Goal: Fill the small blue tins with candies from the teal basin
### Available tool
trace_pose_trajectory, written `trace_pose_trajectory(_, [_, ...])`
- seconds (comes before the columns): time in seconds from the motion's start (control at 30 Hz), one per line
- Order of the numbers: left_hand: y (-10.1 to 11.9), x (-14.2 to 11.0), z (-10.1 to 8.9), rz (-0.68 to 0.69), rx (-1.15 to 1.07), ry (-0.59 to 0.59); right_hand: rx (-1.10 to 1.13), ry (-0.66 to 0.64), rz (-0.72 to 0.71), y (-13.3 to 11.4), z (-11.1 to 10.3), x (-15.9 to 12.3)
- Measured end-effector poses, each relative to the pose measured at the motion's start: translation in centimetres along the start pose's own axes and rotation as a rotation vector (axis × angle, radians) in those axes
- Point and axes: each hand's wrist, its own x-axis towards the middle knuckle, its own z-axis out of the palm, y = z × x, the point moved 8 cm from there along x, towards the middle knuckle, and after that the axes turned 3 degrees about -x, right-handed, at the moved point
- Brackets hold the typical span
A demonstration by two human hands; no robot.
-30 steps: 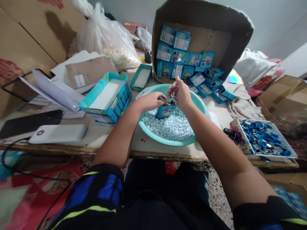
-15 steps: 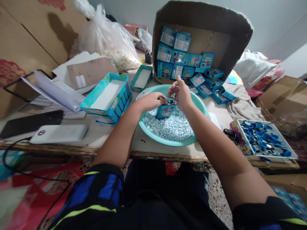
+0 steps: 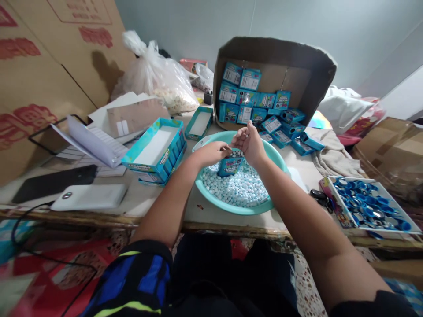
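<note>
The left hand pinches the box, presumably steadying it where the bowl catches spills; at the box's one o'clock, the right hand cups half-open, apparently empty.

Candies in a basin
Behind, candy boxes in a carton; left, a display tray; right, a tray of trinkets.

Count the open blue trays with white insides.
2: the nearer tray, left of the basin, and the farther tray, behind it toward the cardboard box. Others may be hidden beneath the nearer one.
</note>
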Motion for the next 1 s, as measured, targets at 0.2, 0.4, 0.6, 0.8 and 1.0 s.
trace_pose_trajectory(0.2, [0.0,-0.2,-0.2,-0.045,0.008,0.011,-0.116,0.003,-0.048,-0.2,-0.1,0.3])
trace_pose_trajectory(0.4, [-0.4,-0.2,-0.5,-0.051,-0.021,0.076,-0.412,-0.057,0.028,0.6,-0.1,0.1])
trace_pose_trajectory(0.6, [-1.0,0.2,-0.9,-0.026,-0.005,0.132,-0.511,-0.28,0.077,1.7,0.8,-0.4])
trace_pose_trajectory(0.8, [-0.9,0.3,-1.1,-0.013,0.022,0.137,-0.566,-0.318,0.091,2.7,0.5,-0.1])
trace_pose_trajectory(1.0, [-0.4,0.1,-0.9,0.017,0.021,0.139,-0.629,-0.298,0.027,3.0,0.0,0.2])
